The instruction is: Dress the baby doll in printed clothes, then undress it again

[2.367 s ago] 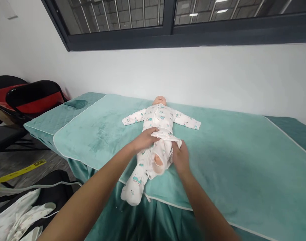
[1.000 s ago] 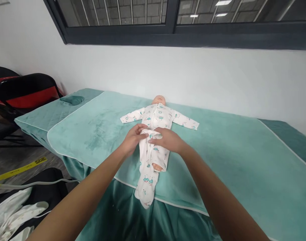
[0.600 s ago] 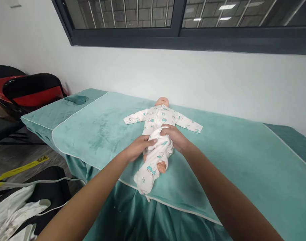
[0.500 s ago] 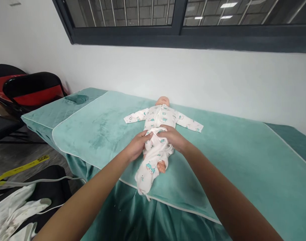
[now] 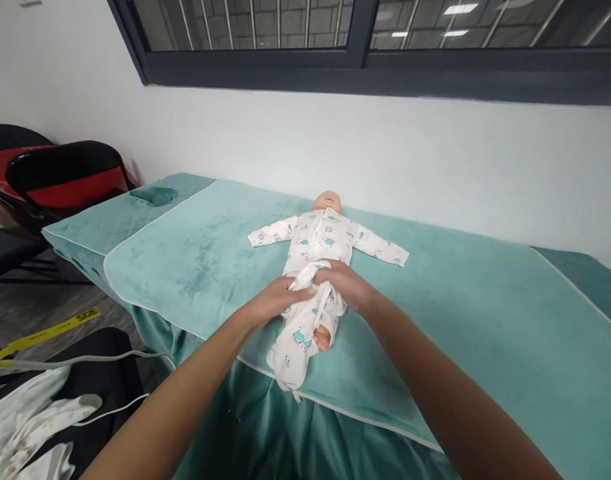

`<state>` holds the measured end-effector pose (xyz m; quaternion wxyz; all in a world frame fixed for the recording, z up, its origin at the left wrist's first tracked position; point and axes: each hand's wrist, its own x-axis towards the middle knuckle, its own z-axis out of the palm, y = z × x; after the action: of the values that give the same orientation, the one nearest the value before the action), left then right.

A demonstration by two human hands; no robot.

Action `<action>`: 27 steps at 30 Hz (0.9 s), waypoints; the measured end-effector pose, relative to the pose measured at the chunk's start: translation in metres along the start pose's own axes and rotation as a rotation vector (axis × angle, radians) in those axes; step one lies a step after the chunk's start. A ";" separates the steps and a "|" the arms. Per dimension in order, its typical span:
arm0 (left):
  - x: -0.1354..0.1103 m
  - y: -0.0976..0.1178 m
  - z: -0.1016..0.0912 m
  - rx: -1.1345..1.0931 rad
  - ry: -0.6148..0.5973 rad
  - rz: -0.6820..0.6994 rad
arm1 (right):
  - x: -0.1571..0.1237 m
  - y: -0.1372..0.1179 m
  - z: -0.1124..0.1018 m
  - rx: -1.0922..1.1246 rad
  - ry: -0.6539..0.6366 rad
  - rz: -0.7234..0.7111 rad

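Observation:
A baby doll (image 5: 327,201) lies on its back, head toward the wall, in a white printed long-sleeved top (image 5: 319,239) with both sleeves spread out. Bunched around its legs are white printed baby pants (image 5: 301,333). My left hand (image 5: 275,300) pinches the pants fabric at the left side, thumb on top. At the waistband, my right hand (image 5: 343,283) grips the cloth with curled fingers. One bare foot (image 5: 322,338) of the doll shows beside the right part of the pants. The other foot is hidden.
The doll lies on a padded bed with a green velvet cover (image 5: 465,320), against the white wall below a window. Folding chairs (image 5: 75,177) stand at the left. More white baby clothes (image 5: 40,417) lie on a black seat at lower left, near a cable.
Both hands have drawn the waistband fabric down slightly, toward me. More of the top's lower part shows, and the pants are more bunched around the legs.

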<state>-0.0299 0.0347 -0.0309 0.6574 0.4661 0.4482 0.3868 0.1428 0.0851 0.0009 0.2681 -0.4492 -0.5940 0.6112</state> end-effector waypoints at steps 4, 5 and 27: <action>0.001 -0.001 0.000 -0.087 -0.042 0.009 | 0.002 0.004 0.003 -0.004 0.041 -0.010; 0.001 -0.003 0.001 -0.167 -0.013 0.036 | 0.002 0.004 0.003 -0.023 0.029 -0.017; -0.015 0.006 0.001 0.008 -0.038 0.024 | -0.013 0.009 0.002 0.010 -0.009 -0.041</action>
<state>-0.0337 0.0221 -0.0213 0.6594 0.4812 0.4317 0.3838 0.1489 0.0714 -0.0054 0.2801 -0.4327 -0.6012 0.6106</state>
